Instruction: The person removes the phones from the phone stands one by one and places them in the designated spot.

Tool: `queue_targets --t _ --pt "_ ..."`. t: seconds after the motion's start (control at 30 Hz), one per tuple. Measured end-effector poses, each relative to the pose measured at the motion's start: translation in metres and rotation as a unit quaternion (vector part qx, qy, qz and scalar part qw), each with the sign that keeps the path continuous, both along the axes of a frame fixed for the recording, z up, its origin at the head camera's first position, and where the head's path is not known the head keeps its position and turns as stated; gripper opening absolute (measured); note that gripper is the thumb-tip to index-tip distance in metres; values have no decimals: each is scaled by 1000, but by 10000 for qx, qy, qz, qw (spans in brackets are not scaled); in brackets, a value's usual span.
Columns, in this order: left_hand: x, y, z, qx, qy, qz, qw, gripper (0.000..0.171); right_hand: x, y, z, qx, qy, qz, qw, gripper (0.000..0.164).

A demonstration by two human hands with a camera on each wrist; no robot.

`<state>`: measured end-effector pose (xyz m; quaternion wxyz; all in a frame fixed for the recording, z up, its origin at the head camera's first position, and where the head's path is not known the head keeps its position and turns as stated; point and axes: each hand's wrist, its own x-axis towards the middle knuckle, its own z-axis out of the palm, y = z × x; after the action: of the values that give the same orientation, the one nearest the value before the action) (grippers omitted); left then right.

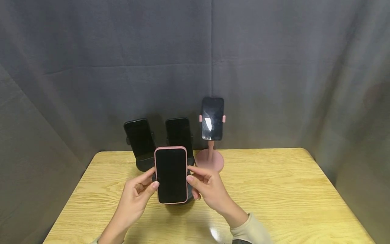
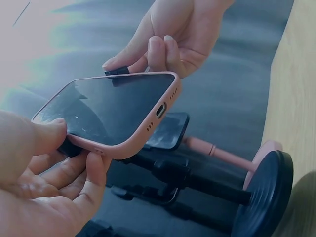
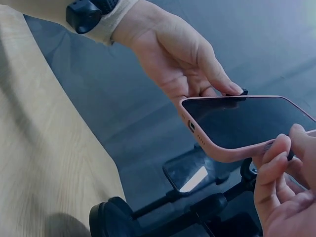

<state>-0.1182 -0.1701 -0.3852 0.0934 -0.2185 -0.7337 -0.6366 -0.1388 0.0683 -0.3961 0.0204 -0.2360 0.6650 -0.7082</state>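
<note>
A phone in a pink case (image 1: 171,176), its screen dark, sits upright in the clamp of a black phone holder (image 2: 212,185) at the table's front middle. At the phone's left side, my left hand (image 1: 135,195) pinches one black clamp arm, thumb in front and fingers behind. My right hand (image 1: 210,188) pinches the clamp arm opposite (image 2: 117,72), thumb and forefinger around it. In the right wrist view the right hand (image 3: 289,190) is at the phone's near edge, with the left hand (image 3: 175,54) across from it. Most of the holder hides behind the phone in the head view.
Behind stand two black holders, each with a dark phone (image 1: 140,139), (image 1: 179,135). A pink phone stand (image 1: 210,159) with a phone (image 1: 212,118) is at the back right. The wooden table (image 1: 274,196) meets grey curtains (image 1: 274,67).
</note>
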Motion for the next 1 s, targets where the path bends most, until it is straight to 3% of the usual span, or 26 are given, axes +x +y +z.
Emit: queue_targets --t 0.23,0.53,1.0 --pt "-3 17 -6 -3 -51 -90 9999 43 -1 16 -7 -172 313 -15 9994 42" --pt "-12 34 -18 30 -374 -415 9984 45 -1 36 -16 -33 259 -118 9996 41" --pt "-17 44 -31 -131 -479 -349 9982 45 0 50 -28 77 159 -152 9997 39"
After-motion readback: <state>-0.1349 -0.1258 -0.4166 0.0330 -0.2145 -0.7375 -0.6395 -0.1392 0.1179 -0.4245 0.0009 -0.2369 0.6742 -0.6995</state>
